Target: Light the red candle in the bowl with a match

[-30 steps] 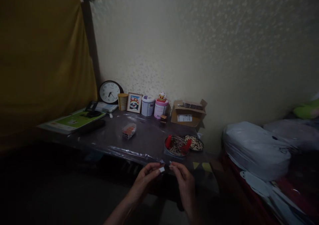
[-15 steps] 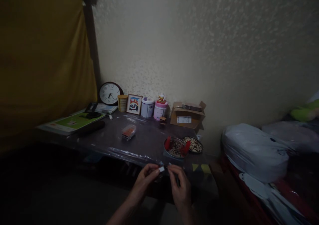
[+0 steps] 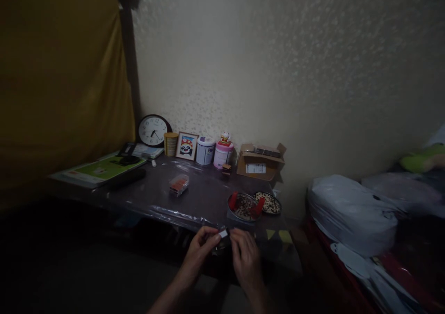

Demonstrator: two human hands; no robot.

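Note:
Just past the table's front edge, my left hand (image 3: 200,248) pinches a small white-faced box (image 3: 223,233) with a dark end between thumb and fingers. My right hand (image 3: 245,253) is close beside it on the right, thumb and fingertips pressed together at the dark end. Whatever those right fingers hold is too small and dim to make out. Beyond my hands stands a round container (image 3: 230,210) of small pale and dark pieces, with red pieces (image 3: 257,207) at its sides. Behind it, a shallow round dish (image 3: 279,210) holds many thin pale sticks with dark tips.
A clear-wrapped orange pack (image 3: 179,184) lies mid-table. Along the wall stand a clock (image 3: 153,130), a framed panda picture (image 3: 187,146), a white tin (image 3: 205,150), a pink tin (image 3: 223,155) and an open cardboard box (image 3: 259,163). White bags (image 3: 351,207) lie at right.
My right hand has moved slightly left, and its fingers have closed in against the small box. The left hand keeps its hold; the box is slightly lower left in view.

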